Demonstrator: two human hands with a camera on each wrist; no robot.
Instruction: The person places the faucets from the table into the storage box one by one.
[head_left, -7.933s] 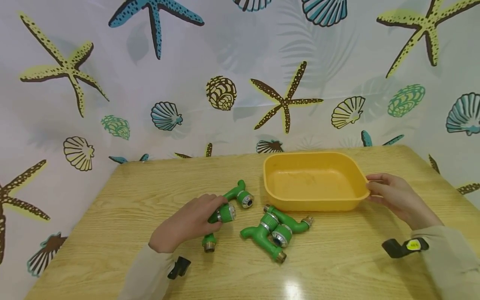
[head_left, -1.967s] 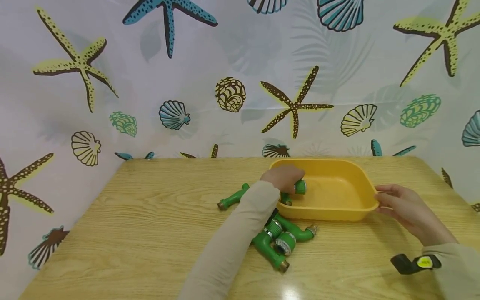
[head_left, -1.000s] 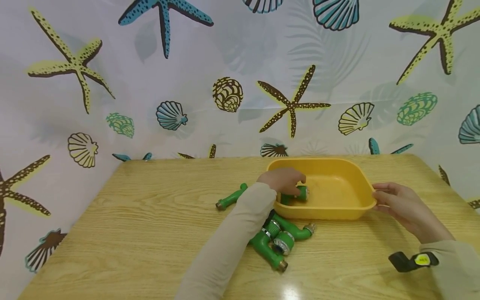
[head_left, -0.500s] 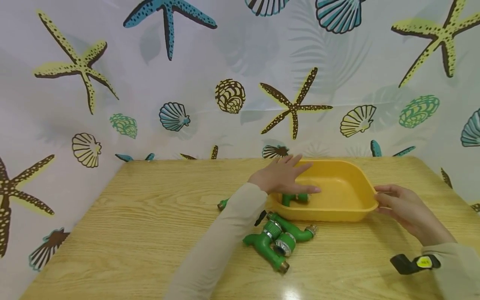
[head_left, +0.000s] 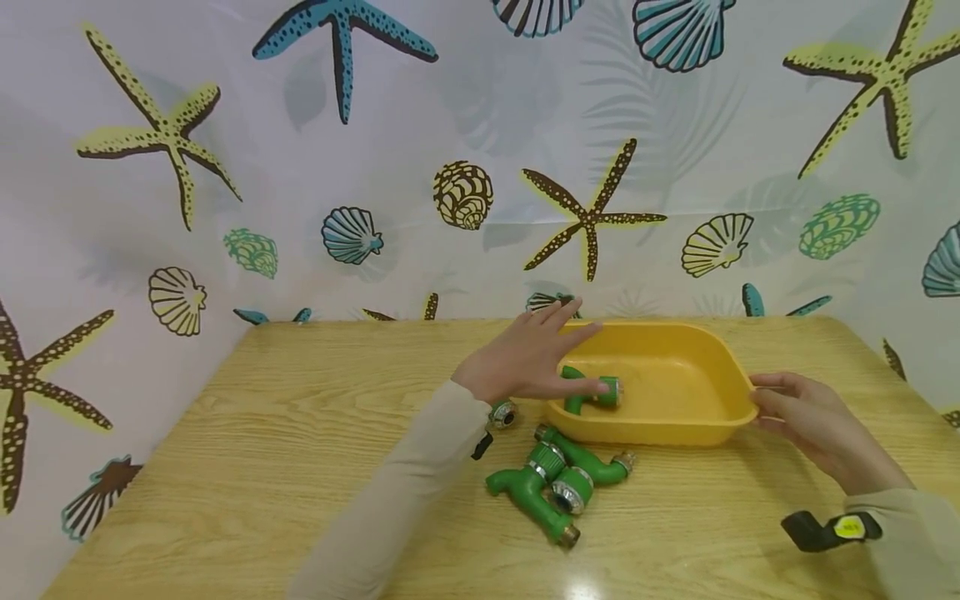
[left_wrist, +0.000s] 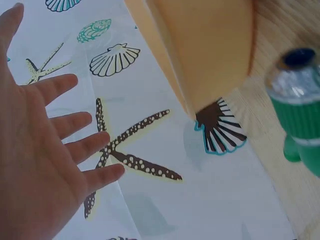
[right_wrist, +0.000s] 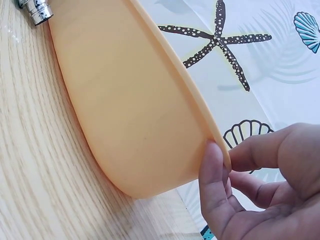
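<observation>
Behind your wooden table (head_left: 300,433) hangs a pale curtain (head_left: 450,125) printed with starfish and seashells, and it fills the background in all three views. Your left hand (head_left: 525,362) hovers over the near-left corner of the yellow tub (head_left: 720,400), fingers straight and spread, holding nothing (the left wrist view shows the palm flat and empty against the curtain). Just beneath its fingertips lies a green tap fitting (head_left: 592,390), resting on the tub's floor near the left wall; it is a short bent piece of green plastic with a ribbed collar and a silvery metal ring at its open end. Your right hand (head_left: 806,417) grips the tub's right rim, and in the right wrist view the thumb (right_wrist: 212,185) presses the outer wall while curled fingers hook over the edge. The tub itself is a shallow, rounded rectangular basin of matte yellow plastic.

On the table just in front of the tub, two more green fittings (head_left: 555,483) lie tangled together, touching each other, with brass-coloured threaded ends and chrome collars. Another fitting's chrome end (head_left: 502,414) peeks out beside your left sleeve, mostly hidden by the arm.
</observation>
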